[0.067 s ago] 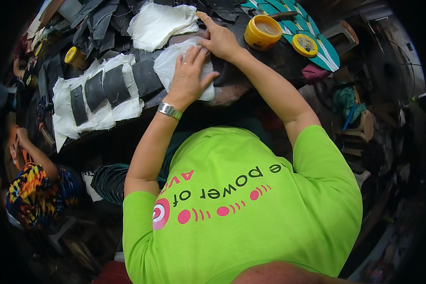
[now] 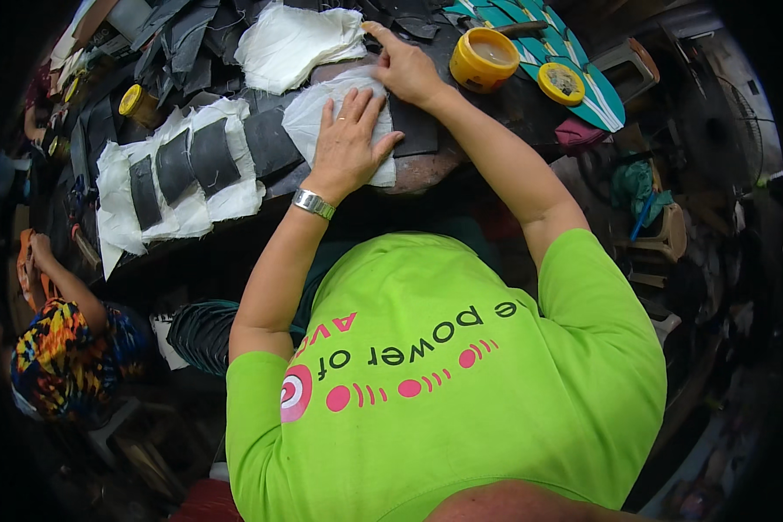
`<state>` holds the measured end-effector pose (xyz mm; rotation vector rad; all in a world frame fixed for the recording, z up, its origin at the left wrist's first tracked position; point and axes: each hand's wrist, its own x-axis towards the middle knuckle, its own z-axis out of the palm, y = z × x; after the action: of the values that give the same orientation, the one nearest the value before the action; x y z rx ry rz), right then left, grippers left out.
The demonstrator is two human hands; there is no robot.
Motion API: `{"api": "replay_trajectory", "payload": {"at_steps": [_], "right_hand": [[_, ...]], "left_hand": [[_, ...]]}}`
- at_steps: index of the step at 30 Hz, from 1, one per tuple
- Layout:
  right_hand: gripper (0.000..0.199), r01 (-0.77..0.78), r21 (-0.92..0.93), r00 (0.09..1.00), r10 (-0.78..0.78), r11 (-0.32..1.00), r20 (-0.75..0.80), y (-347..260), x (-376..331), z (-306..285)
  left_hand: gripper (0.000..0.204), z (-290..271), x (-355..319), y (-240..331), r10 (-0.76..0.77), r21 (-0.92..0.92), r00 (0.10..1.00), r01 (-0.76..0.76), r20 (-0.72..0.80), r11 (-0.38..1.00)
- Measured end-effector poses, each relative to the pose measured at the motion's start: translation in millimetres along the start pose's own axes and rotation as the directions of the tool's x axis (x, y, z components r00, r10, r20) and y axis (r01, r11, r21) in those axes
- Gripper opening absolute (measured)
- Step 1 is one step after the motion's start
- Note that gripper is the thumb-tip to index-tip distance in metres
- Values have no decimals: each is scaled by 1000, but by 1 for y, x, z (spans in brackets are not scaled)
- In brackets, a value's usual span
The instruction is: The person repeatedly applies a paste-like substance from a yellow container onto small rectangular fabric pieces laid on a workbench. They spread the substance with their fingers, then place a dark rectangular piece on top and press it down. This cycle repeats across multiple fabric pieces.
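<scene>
My left hand (image 2: 350, 139), with a metal watch at its wrist, lies flat with fingers spread on a piece of white cloth (image 2: 302, 120). My right hand (image 2: 409, 74) rests at the cloth's upper right edge. Its index finger stretches toward a stack of white cloth pieces (image 2: 296, 48) lying just beyond, and its other fingers are partly hidden. Black sheet material (image 2: 271, 139) shows beside the cloth under my left hand. Further left, several black curved pieces (image 2: 216, 157) lie on frayed white cloth (image 2: 113, 204).
An open yellow tub (image 2: 485, 61) of pale paste stands right of my right hand. Beside it a yellow lid (image 2: 561, 83) lies on green sandal-shaped pieces (image 2: 602, 100). Black scraps (image 2: 178, 43) and a yellow-lidded jar (image 2: 137, 104) are at left. Another person (image 2: 70, 348) sits far left.
My right hand has shifted slightly right along the cloth's edge. The cloth's upper right side is more exposed, and my left hand stays pressed on it.
</scene>
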<state>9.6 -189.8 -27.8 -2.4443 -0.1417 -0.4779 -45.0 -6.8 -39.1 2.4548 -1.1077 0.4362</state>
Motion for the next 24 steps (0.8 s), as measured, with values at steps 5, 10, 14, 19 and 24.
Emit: {"api": "replay_trajectory", "payload": {"at_steps": [5, 10, 14, 19, 24], "right_hand": [[81, 31, 211, 997, -14, 977, -82, 25, 8, 4], [76, 38, -44, 981, -45, 998, -190, 22, 7, 19], [77, -80, 57, 971, 91, 995, -219, 24, 8, 18], [64, 68, 236, 974, -14, 969, -224, 24, 5, -33], [37, 184, -829, 975, -205, 529, 86, 64, -6, -131]], "left_hand": [[77, 10, -4, -11, -15, 102, 992, 2, 128, 995], [82, 0, 6, -15, -20, 152, 967, -20, 253, 988], [95, -12, 20, -20, -62, 208, 941, -8, 332, 978], [114, -21, 42, -27, -94, 178, 904, 20, 417, 984], [126, -18, 57, -33, -70, 200, 906, -17, 417, 980]]}}
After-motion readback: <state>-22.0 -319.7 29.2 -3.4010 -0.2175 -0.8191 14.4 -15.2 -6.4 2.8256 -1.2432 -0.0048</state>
